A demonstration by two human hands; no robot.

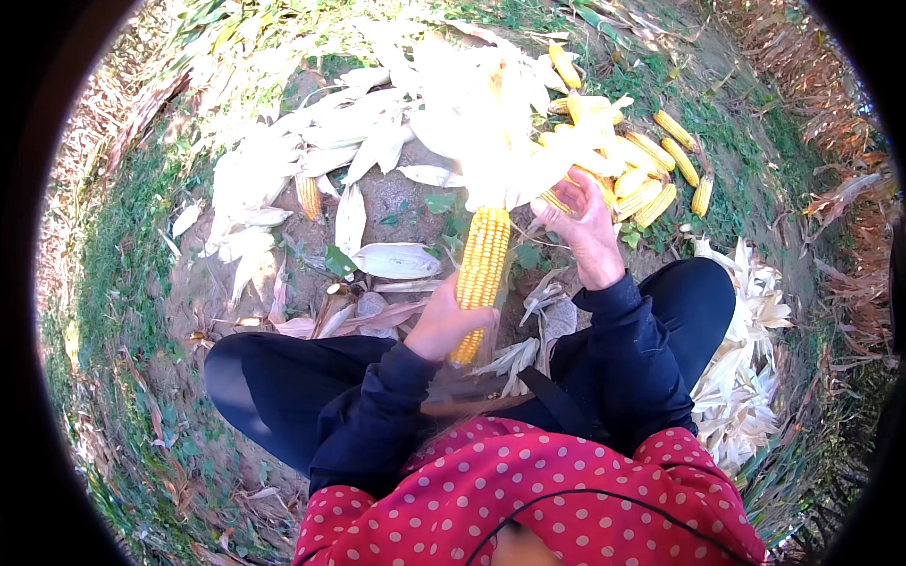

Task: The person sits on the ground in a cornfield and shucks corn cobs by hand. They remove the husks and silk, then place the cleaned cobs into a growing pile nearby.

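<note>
1 long, bare, yellow-kernelled corn cob (485,250), clamped in the person's left hand (447,317), fingers wrapped round its lower part. Long axis points away from the body, far end leaning slightly right. Most of the cob sticks out beyond the grip; the near tip pokes out just below it. Pale, papery, sunlit husk (524,174) sits at the cob's far end and flares up and right. Right hand (590,231) is just right of that end, at the husk's edge, so it's the nearer of the 2 to the husk. Glare there: can't tell whether its fingers pinch anything. Past the right hand: loose heap of yellow husk-free cobs (649,151). Up-left: scattered off-white dry leaves (349,132) on the ground.
</note>
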